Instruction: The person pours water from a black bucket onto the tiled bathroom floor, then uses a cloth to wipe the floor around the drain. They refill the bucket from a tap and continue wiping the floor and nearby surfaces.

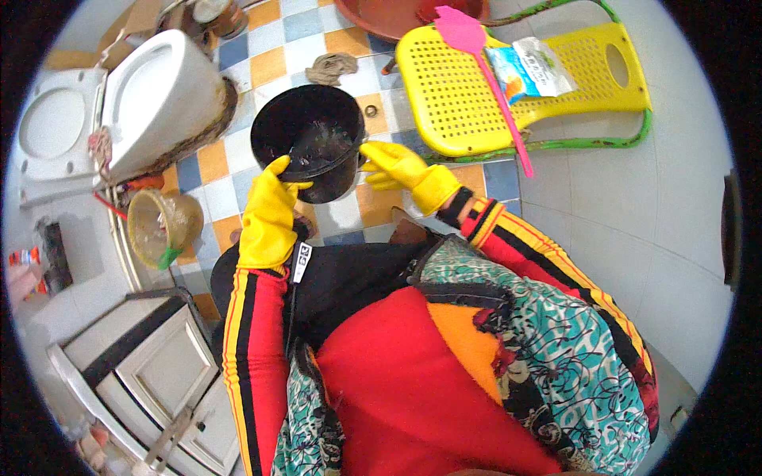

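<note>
A round black plastic bucket (pixel 330 172) stands before me, its dark, shiny inside showing. My left hand (pixel 268 214), in a yellow rubber glove, grips the near left of its rim, with one digit over the edge and another along the outer wall. On the right side of the rim are the fingertips of my right hand (pixel 411 172), gloved the same way. Whether those fingers hold the rim or only touch it, I cannot tell. A crumpled beige cloth (pixel 331 68) lies on the floor just beyond the bucket.
A yellow perforated chair (pixel 464 107) with green metal tubing bears a pink fly swatter (pixel 497 83) and a printed packet (pixel 527 71). At left are a white toilet (pixel 161 113) and a yellowish plastic basin (pixel 166 223). A reddish-brown tub (pixel 369 18) sits beyond on the tiled floor (pixel 214 196).
</note>
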`<action>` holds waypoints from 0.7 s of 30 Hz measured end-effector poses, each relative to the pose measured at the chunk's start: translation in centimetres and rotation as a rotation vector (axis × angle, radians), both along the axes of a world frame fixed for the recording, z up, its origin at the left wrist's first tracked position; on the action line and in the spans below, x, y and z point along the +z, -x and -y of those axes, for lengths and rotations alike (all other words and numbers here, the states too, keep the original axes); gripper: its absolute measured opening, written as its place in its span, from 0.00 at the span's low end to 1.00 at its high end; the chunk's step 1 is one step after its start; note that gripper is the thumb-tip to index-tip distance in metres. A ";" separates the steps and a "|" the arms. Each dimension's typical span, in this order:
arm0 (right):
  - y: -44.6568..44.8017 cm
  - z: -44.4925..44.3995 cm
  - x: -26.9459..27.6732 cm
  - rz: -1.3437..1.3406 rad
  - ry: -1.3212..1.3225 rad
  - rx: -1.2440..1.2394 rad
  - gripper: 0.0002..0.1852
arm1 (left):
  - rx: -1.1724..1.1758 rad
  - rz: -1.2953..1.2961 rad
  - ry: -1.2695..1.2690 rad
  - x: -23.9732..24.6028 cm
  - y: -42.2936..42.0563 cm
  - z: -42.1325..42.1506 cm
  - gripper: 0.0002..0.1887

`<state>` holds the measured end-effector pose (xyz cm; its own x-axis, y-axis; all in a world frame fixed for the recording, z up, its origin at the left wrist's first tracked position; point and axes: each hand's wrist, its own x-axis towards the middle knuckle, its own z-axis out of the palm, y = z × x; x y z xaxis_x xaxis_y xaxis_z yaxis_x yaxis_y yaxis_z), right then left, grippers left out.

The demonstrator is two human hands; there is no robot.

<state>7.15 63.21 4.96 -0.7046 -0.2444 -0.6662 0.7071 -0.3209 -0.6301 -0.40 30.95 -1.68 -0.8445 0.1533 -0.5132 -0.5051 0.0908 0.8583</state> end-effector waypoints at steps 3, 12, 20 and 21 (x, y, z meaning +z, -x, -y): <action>-0.3 0.6 0.4 0.166 0.104 -0.035 0.29 | 0.298 0.406 -0.514 2.4 -1.0 -1.6 0.20; -2.1 0.6 -3.6 -0.562 -0.288 -0.015 0.19 | 0.205 0.191 -0.287 14.1 -6.8 -10.3 0.19; -2.2 -8.3 6.3 -1.230 -1.133 0.383 0.23 | -0.049 0.182 -0.182 21.7 -9.9 -8.0 0.17; -2.3 -9.4 7.9 -1.277 -1.119 0.310 0.22 | -0.091 0.176 -0.218 21.7 -10.0 -7.2 0.16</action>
